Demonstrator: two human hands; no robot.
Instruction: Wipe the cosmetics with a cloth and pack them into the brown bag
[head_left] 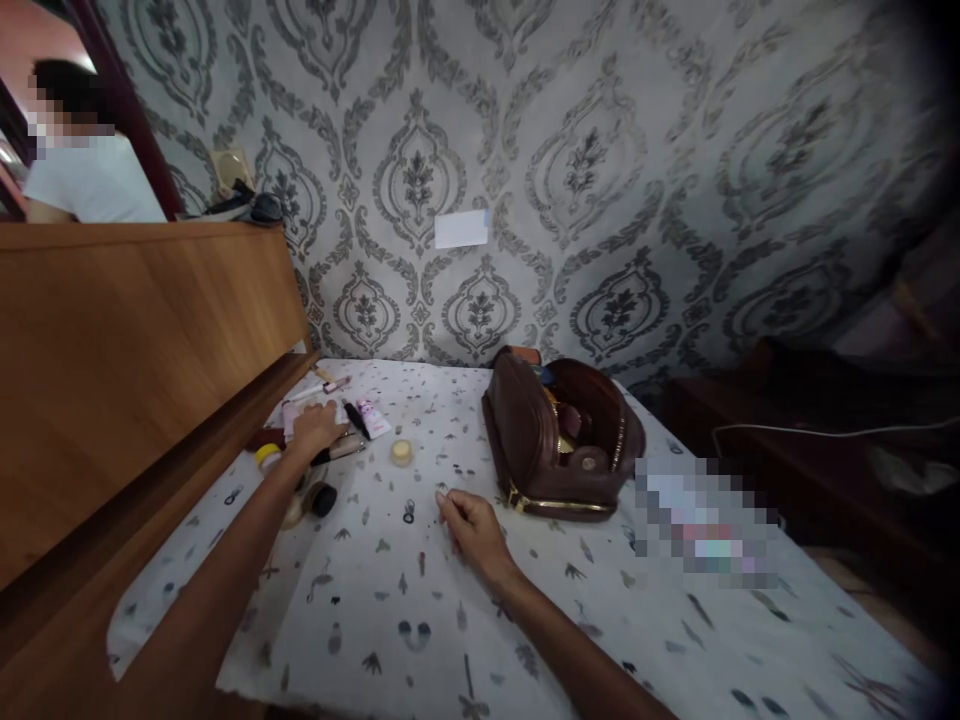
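Our left hand (316, 428) reaches among small cosmetics beside the pink tube (374, 419); we cannot tell whether it grips anything. Our right hand (476, 533) is loosely curled, visibly holding nothing, near the open brown bag (562, 440) on the patterned cloth (450, 630). The jar (401, 453) sits between our hands.

Between the fingers of the left hand (319, 430) and those of the right (476, 535), the surface (375, 600) is showing a smooth, matt, cloth-like cover. Beyond the right fingers, a brown bag (525, 425) is looking like smooth leather with a soft sheen, its zip (559, 507) gleaming as metal. Beside the left fingers, a tube (373, 418) is appearing plastic. Left of them, a panel (142, 350) is displaying glossy, grained wood.
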